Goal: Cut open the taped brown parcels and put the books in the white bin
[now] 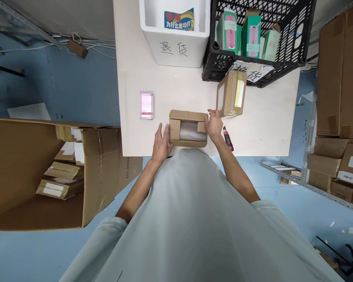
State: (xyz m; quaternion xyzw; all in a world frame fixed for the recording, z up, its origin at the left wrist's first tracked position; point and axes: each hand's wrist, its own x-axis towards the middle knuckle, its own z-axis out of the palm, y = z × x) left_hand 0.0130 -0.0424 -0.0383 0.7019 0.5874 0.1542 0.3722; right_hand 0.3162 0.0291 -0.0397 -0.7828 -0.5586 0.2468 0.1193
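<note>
A small cardboard box [188, 144] lies at the table's near edge with its top flaps partly folded open. Inside it is something in clear plastic or bubble wrap [192, 131]; what it wraps is hard to make out. My left hand [161, 145] rests against the box's left side, fingers stretched out and a little apart. At the right end, my right hand [214, 124] has its thumb and fingers on the edge of the box. A red and black utility knife [228, 139] lies beside my right forearm. Behind my right hand stands a taped cardboard box [231, 94].
A white bin [179, 49] with handwriting and a black plastic crate [291, 58] of green boxes stand at the back. A blurred pink-white item [147, 105] lies on the table's left. A large open carton [101, 168] with parcels is at left; stacked cartons [326, 164] at right.
</note>
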